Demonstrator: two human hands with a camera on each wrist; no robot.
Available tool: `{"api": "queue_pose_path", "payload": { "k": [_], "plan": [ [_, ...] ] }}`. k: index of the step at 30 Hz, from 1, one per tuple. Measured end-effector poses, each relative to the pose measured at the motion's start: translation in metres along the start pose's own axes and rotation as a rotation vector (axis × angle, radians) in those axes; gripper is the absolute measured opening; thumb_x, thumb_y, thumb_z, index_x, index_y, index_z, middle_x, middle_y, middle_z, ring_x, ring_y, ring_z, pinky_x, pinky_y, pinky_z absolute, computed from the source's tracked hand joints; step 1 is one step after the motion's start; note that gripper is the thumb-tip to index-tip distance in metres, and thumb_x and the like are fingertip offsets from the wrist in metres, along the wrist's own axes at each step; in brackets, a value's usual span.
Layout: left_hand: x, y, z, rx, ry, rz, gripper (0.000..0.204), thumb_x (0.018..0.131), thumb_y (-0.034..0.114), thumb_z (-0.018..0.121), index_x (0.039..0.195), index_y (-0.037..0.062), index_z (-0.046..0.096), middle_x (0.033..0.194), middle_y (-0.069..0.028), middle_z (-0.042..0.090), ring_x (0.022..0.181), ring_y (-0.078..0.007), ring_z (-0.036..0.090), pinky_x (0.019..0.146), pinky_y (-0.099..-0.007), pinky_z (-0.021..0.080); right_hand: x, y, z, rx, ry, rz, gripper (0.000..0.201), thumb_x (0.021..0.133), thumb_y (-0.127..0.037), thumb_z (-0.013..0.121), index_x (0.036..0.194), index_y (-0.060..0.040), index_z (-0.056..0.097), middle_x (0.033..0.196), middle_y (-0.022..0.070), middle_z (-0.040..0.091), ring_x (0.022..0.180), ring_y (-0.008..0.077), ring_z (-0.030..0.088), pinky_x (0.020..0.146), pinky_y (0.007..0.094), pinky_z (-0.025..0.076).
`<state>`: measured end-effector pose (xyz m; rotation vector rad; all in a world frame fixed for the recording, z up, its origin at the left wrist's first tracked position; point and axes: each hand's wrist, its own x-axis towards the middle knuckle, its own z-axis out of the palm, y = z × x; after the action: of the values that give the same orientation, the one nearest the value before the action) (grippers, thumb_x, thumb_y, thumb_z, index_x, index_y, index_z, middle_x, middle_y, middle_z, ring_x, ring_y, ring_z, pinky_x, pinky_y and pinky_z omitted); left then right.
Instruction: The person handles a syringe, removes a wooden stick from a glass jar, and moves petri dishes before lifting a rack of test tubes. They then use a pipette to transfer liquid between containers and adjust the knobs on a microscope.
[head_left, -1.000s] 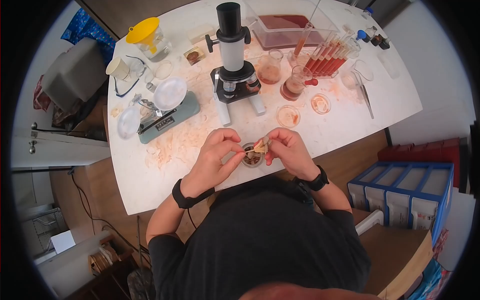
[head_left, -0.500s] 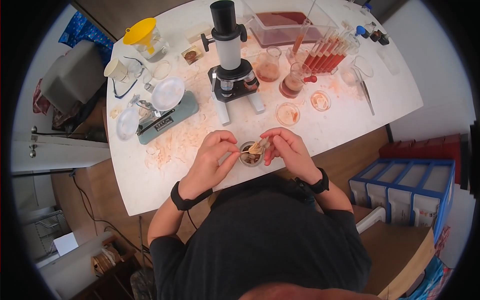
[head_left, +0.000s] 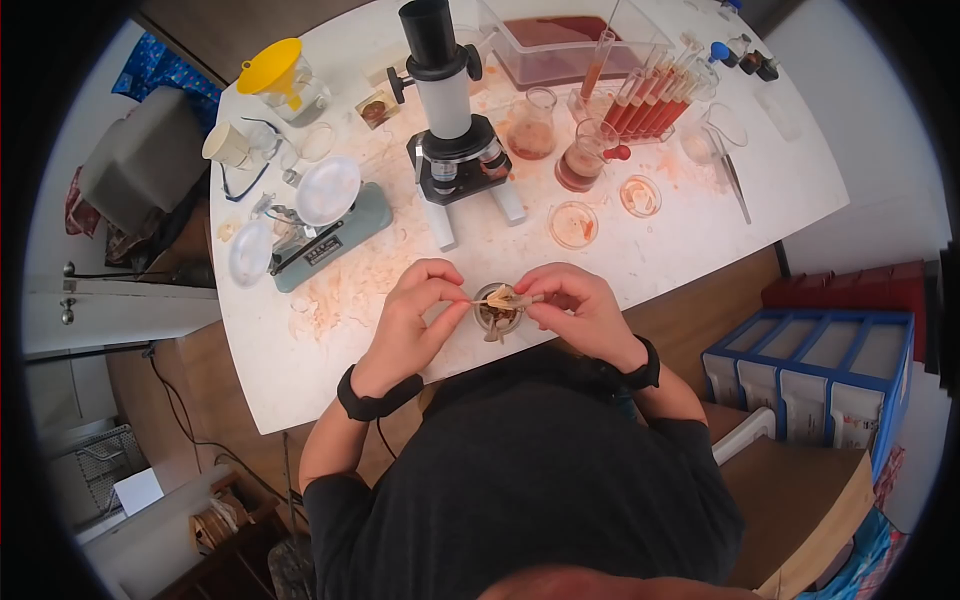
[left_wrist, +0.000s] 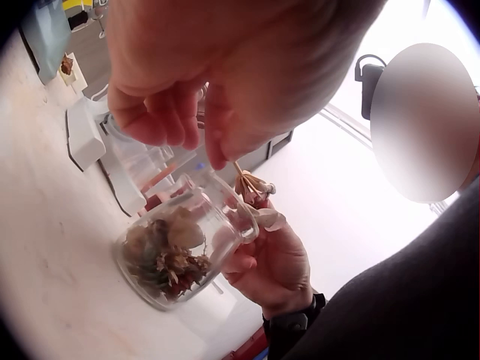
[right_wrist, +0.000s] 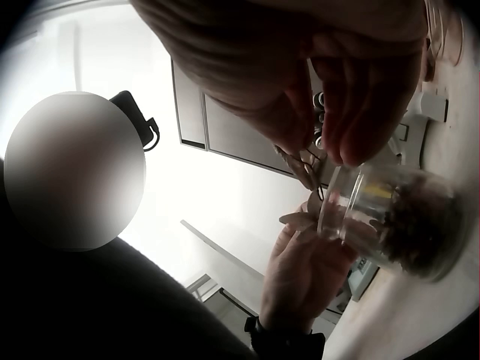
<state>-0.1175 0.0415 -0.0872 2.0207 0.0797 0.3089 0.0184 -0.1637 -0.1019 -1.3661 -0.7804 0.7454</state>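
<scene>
My left hand (head_left: 415, 310) pinches the thin stem of a dried flower (left_wrist: 252, 186) between thumb and fingertips. Its head, with pale stringy strands and wilted petals, lies over the mouth of a small glass jar (left_wrist: 169, 259). From the other side my right hand (head_left: 580, 308) has its thumb and fingers on the flower's petals, pinching them. A pale petal (left_wrist: 270, 219) sticks out at the jar's rim. Brown, crumpled dried plant bits (left_wrist: 176, 262) fill the jar's lower part. The jar stands on the white table close to its front edge.
A microscope (head_left: 445, 110) stands beyond the hands, with a balance scale (head_left: 330, 245) to its left. Flasks (head_left: 585, 160), petri dishes (head_left: 573, 225), tweezers (head_left: 735, 180) and a rack of red-filled test tubes (head_left: 650, 105) stand or lie to the right. Reddish stains mark the tabletop (head_left: 345, 300).
The right hand's fingers have come in from beside the flower and now pinch its petals. The flower head has turned above the jar, and a pale piece now shows at the jar's near rim.
</scene>
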Motion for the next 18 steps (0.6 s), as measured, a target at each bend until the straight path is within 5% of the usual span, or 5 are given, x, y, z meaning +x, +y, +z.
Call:
{"api": "queue_pose_path", "payload": {
  "k": [18],
  "plan": [
    [-0.003, -0.013, -0.005, -0.434, 0.011, -0.130, 0.005, 0.089, 0.003, 0.064, 0.094, 0.0024, 0.064, 0.113, -0.0062, 0.052, 0.101, -0.0141, 0.051, 0.088, -0.0278, 0.043, 0.003, -0.008, 0.000, -0.235, -0.012, -0.106, 0.016, 0.082, -0.001, 0.070, 0.098, -0.0048, 0.068, 0.107, 0.0056, 0.064, 0.084, 0.0107, 0.061, 0.063, 0.0217, 0.050]
  ]
}}
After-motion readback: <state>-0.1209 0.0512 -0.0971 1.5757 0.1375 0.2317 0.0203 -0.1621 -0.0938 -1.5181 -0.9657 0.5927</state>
